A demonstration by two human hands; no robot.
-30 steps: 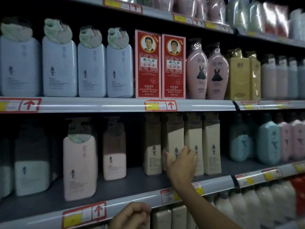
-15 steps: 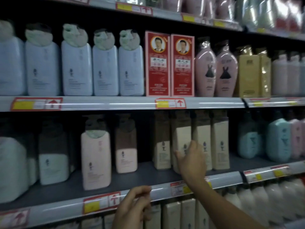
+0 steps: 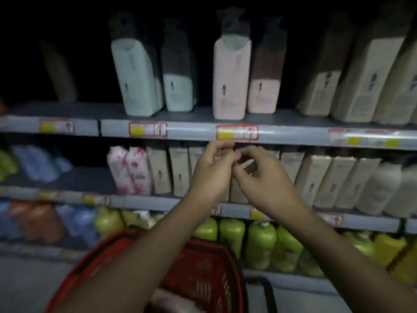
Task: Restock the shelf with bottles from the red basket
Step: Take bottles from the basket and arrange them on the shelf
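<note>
Sitting low beneath both forearms, the red basket (image 3: 203,274) is waiting with something pale and pinkish just showing inside it, too blurred to name as a bottle with certainty. Neither hand is carrying a bottle. The left hand (image 3: 212,170) and right hand (image 3: 266,177) are meeting in front of the shelf, fingertips curled toward each other and touching or nearly so; whether they are pinching some small thing between them I cannot tell through the motion blur.

Just above the fingers, a red-and-yellow price tag (image 3: 237,132) is sitting on the shelf rail (image 3: 191,132). Above that rail, a pink pump bottle (image 3: 230,80) is standing at the front edge, with an open gap to its left. Behind the fingers, beige bottles (image 3: 178,170) are filling the row tightly.

Judging from this, the step in hand is going back to the basket. Doing it well means lowering one hand straight down, taking a bottle by its body rather than its pump, and setting it upright with its label facing outward.
</note>
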